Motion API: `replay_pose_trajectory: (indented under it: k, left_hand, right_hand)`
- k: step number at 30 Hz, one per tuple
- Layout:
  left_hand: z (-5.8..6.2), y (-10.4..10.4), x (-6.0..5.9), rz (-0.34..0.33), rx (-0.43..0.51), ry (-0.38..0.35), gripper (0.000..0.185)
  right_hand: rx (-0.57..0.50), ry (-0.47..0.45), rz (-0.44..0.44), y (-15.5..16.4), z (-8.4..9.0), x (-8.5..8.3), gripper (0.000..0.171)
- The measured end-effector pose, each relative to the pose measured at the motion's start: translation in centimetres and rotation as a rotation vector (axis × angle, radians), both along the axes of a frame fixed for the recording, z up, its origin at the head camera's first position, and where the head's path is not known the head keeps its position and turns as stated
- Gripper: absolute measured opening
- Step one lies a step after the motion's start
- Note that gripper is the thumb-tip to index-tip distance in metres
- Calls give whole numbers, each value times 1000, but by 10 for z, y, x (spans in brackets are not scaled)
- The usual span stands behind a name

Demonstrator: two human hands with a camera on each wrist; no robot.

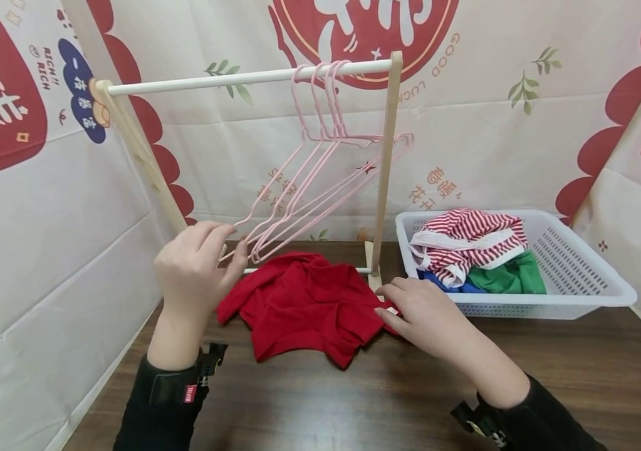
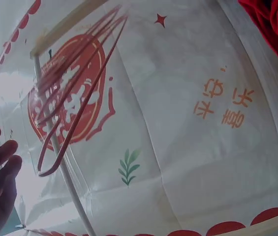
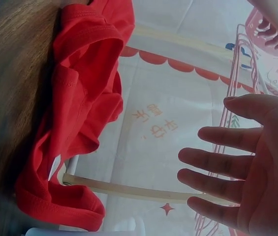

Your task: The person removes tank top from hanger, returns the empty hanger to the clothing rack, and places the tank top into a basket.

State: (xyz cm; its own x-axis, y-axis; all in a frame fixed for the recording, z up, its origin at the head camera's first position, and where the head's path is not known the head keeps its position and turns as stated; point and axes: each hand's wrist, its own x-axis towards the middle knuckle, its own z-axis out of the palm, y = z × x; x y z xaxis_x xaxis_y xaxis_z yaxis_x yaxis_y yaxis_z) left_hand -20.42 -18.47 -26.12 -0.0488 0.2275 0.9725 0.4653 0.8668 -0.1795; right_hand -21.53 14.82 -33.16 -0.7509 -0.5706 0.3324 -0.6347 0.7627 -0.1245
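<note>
The red shirt [image 1: 303, 300] lies crumpled on the table [image 1: 410, 388], under the rack [image 1: 385, 163] and just left of the basket [image 1: 579, 275]. The right hand [image 1: 422, 313] rests open at its right edge, fingers straight, gripping nothing. The left hand [image 1: 193, 272] pinches the low ends of the pink hangers [image 1: 309, 194] (thin, light and springy, probably prone to tangling). The shirt looks soft and limp; the collar or shoulders seem the best hold.
</note>
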Motion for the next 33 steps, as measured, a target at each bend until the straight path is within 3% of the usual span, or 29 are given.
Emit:
replay_pose_trajectory:
  k: [3, 9, 16, 23, 33]
  left_hand:
    - [-3, 5, 3, -32, -62, 8, 27]
    - [-14, 13, 5, -77, -189, -55, 25]
    - [-30, 18, 3, -107, -257, -124, 25]
    - [-45, 16, 1, -73, -328, -250, 31]
    - [-61, 12, -6, -17, -376, -374, 28]
  right_hand:
    - [-9, 21, 12, -2, 2, -2, 30]
    - [-17, 9, 10, -7, 4, -8, 33]
    - [-19, -32, 21, -17, -2, -16, 33]
    - [-15, -36, 56, -31, -16, -27, 34]
    - [72, -104, 87, -58, -36, -41, 34]
